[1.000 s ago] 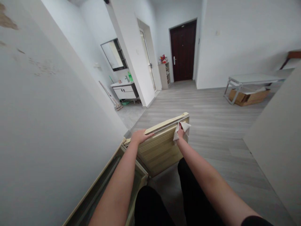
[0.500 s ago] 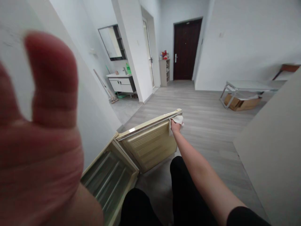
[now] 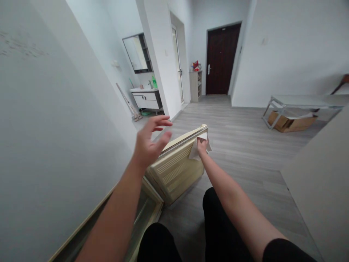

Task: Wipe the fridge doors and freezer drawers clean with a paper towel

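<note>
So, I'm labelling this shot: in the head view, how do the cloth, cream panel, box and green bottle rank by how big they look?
1. Cream panel
2. Box
3. Cloth, held in the right hand
4. Green bottle
The first and third are nearer the camera, so real sizes may rank differently.

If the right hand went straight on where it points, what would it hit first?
Beyond the white cloth it holds, the right hand would probably meet the yellowish panel near its upper corner, though depth is unclear.
</note>
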`<action>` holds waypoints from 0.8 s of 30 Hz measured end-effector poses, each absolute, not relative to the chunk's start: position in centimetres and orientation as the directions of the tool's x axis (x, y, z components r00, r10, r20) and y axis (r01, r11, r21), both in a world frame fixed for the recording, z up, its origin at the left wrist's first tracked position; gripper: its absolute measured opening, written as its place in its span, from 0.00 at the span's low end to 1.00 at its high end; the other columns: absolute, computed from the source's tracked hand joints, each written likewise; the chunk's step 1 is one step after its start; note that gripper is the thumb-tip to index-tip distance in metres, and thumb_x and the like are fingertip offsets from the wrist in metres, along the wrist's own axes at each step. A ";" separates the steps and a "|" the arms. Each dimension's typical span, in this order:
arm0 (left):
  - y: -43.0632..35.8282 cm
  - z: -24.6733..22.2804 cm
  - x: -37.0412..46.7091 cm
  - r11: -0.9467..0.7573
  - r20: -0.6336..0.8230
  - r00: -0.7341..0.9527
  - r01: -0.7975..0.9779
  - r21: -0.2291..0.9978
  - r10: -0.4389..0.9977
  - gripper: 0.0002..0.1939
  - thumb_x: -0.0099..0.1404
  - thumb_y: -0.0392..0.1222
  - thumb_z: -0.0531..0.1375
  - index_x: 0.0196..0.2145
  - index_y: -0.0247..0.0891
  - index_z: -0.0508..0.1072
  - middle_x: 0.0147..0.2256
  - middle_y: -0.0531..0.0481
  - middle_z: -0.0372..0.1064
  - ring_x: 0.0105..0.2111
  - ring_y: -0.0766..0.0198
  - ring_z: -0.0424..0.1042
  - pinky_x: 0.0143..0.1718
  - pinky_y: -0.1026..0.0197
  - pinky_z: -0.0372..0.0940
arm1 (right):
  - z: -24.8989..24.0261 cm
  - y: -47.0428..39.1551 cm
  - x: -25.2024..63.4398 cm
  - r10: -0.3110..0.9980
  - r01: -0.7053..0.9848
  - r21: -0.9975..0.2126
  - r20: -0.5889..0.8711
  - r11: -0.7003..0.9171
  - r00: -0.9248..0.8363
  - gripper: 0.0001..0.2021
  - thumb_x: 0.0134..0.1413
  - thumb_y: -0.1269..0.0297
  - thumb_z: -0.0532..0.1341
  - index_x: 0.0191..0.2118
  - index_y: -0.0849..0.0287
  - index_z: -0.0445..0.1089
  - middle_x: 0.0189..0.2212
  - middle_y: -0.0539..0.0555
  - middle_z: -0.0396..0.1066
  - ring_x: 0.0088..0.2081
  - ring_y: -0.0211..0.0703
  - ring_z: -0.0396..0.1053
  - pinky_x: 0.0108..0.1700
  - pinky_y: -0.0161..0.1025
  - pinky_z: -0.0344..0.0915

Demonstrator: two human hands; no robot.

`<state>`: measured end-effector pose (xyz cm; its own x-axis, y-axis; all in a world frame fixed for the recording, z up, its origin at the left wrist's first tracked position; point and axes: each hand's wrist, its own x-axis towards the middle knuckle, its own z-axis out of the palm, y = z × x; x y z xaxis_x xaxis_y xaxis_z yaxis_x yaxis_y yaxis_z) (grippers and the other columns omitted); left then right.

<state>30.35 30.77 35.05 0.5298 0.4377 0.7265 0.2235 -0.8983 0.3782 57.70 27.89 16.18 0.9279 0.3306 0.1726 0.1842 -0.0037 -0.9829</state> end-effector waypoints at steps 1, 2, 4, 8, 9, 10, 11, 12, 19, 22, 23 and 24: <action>31.5 34.1 30.9 -0.864 0.643 0.577 0.353 0.360 0.504 0.30 0.71 0.60 0.56 0.64 0.41 0.65 0.57 0.42 0.73 0.58 0.51 0.72 0.59 0.48 0.68 | 15.9 28.2 57.0 0.346 0.163 -0.986 0.149 -0.013 0.926 0.26 0.55 0.60 0.58 0.59 0.66 0.66 0.59 0.68 0.62 0.64 0.55 0.60 0.70 0.52 0.52; 32.3 32.9 31.4 -0.789 0.501 0.614 0.531 0.310 0.610 0.30 0.72 0.60 0.54 0.61 0.36 0.68 0.57 0.36 0.73 0.58 0.46 0.72 0.60 0.45 0.67 | 15.7 28.5 56.2 0.363 0.146 -0.989 0.128 -0.023 0.923 0.25 0.55 0.60 0.58 0.58 0.66 0.67 0.60 0.69 0.61 0.65 0.56 0.59 0.71 0.52 0.51; 33.6 30.1 32.0 -0.612 0.146 0.594 0.775 0.158 0.791 0.33 0.73 0.63 0.48 0.56 0.31 0.72 0.53 0.29 0.75 0.54 0.39 0.75 0.56 0.42 0.69 | 15.3 29.0 53.8 0.398 0.139 -0.990 0.115 -0.033 0.910 0.23 0.56 0.61 0.58 0.56 0.66 0.68 0.61 0.70 0.60 0.66 0.58 0.57 0.71 0.53 0.50; 35.0 26.6 32.0 -0.489 0.033 0.488 0.871 0.040 0.872 0.41 0.73 0.69 0.39 0.51 0.30 0.75 0.47 0.26 0.77 0.51 0.34 0.77 0.49 0.42 0.70 | 14.8 29.0 47.3 0.482 0.178 -0.984 0.154 -0.003 0.863 0.23 0.54 0.59 0.60 0.54 0.66 0.69 0.61 0.69 0.60 0.65 0.56 0.59 0.71 0.50 0.52; 35.0 26.4 31.9 -0.493 0.049 0.491 0.870 0.036 0.870 0.42 0.72 0.69 0.38 0.51 0.30 0.75 0.47 0.26 0.77 0.51 0.34 0.77 0.49 0.43 0.70 | 14.7 28.9 45.7 0.503 0.198 -0.980 0.177 0.011 0.846 0.24 0.53 0.58 0.62 0.53 0.66 0.69 0.62 0.69 0.60 0.65 0.56 0.59 0.71 0.49 0.53; 34.9 26.5 31.8 -0.493 0.059 0.491 0.869 0.032 0.869 0.42 0.72 0.70 0.38 0.52 0.30 0.75 0.47 0.26 0.77 0.51 0.35 0.77 0.48 0.44 0.70 | 14.5 28.7 44.1 0.522 0.222 -0.975 0.203 0.025 0.828 0.25 0.52 0.56 0.64 0.53 0.66 0.69 0.62 0.69 0.59 0.66 0.56 0.58 0.71 0.49 0.53; 34.7 26.6 31.7 -0.487 0.064 0.485 0.873 0.025 0.872 0.43 0.72 0.70 0.38 0.51 0.30 0.75 0.47 0.26 0.78 0.51 0.36 0.77 0.48 0.45 0.70 | 14.3 28.4 42.8 0.537 0.247 -0.968 0.228 0.037 0.813 0.27 0.50 0.54 0.65 0.53 0.66 0.70 0.63 0.69 0.57 0.67 0.57 0.56 0.71 0.49 0.53; 34.4 26.9 31.7 -0.479 0.069 0.477 0.877 0.019 0.876 0.43 0.72 0.70 0.38 0.51 0.30 0.75 0.47 0.27 0.78 0.51 0.36 0.77 0.49 0.46 0.70 | 14.1 28.0 41.8 0.545 0.270 -0.962 0.251 0.046 0.800 0.29 0.50 0.52 0.66 0.54 0.66 0.70 0.64 0.69 0.56 0.68 0.58 0.54 0.71 0.50 0.53; 32.6 27.1 30.9 -0.554 0.067 0.552 0.833 0.016 0.831 0.44 0.68 0.76 0.37 0.48 0.36 0.75 0.45 0.31 0.79 0.48 0.38 0.78 0.44 0.48 0.70 | 12.7 24.3 43.7 0.448 0.364 -0.931 0.316 -0.021 0.836 0.42 0.50 0.46 0.68 0.63 0.72 0.63 0.73 0.75 0.39 0.75 0.64 0.36 0.75 0.57 0.41; 32.2 26.9 30.3 -0.611 0.070 0.609 0.792 0.013 0.790 0.43 0.67 0.78 0.39 0.46 0.39 0.75 0.44 0.34 0.79 0.47 0.40 0.79 0.44 0.48 0.70 | 12.7 22.4 47.0 0.302 0.341 -0.939 0.311 -0.052 0.901 0.47 0.51 0.41 0.65 0.66 0.76 0.60 0.74 0.77 0.35 0.76 0.65 0.32 0.75 0.56 0.38; 32.0 26.9 30.1 -0.631 0.066 0.629 0.776 0.011 0.774 0.42 0.67 0.78 0.40 0.45 0.39 0.74 0.44 0.35 0.79 0.46 0.40 0.79 0.44 0.48 0.70 | 12.8 21.7 48.2 0.244 0.317 -0.947 0.295 -0.056 0.924 0.49 0.51 0.40 0.64 0.66 0.77 0.59 0.74 0.78 0.33 0.76 0.65 0.32 0.75 0.55 0.37; 31.9 26.9 29.9 -0.648 0.063 0.646 0.762 0.010 0.761 0.42 0.66 0.79 0.41 0.45 0.40 0.74 0.44 0.36 0.79 0.46 0.41 0.79 0.44 0.49 0.70 | 12.9 21.1 49.3 0.189 0.294 -0.954 0.278 -0.058 0.942 0.50 0.50 0.40 0.64 0.68 0.76 0.57 0.75 0.78 0.33 0.77 0.64 0.31 0.76 0.55 0.36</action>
